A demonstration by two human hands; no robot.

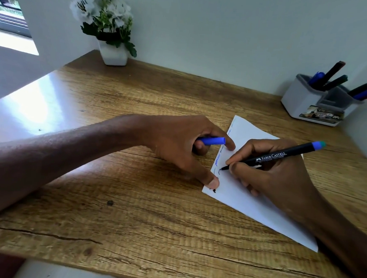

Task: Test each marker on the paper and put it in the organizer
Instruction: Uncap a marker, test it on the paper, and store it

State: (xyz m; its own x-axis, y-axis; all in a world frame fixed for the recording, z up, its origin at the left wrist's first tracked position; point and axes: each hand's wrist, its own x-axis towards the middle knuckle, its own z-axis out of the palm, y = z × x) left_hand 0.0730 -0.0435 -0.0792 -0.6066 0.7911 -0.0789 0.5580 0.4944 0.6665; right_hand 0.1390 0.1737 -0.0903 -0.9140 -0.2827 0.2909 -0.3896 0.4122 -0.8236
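Paper (245,206) lies slanted on the wooden desk (131,221), towards its right side, with a row of short scribbles in blue and dark ink down its left edge. The right hand (270,175) grips a black Faber-Castell marker (273,158) with a blue end, pinched near the nib, and the tip touches the sheet just beside one of the scribbles. The left hand (178,147) curls round a blue cap (213,140) while its thumb and forefinger press down on the paper's left edge.

At the far right corner of the desk, well apart from the paper, stands a white and grey organizer (301,102). Several capped markers (330,79) lean in its two rear compartments, black, blue and one reddish. A white pot of white flowers (113,52) sits at the back of the desk against the wall.
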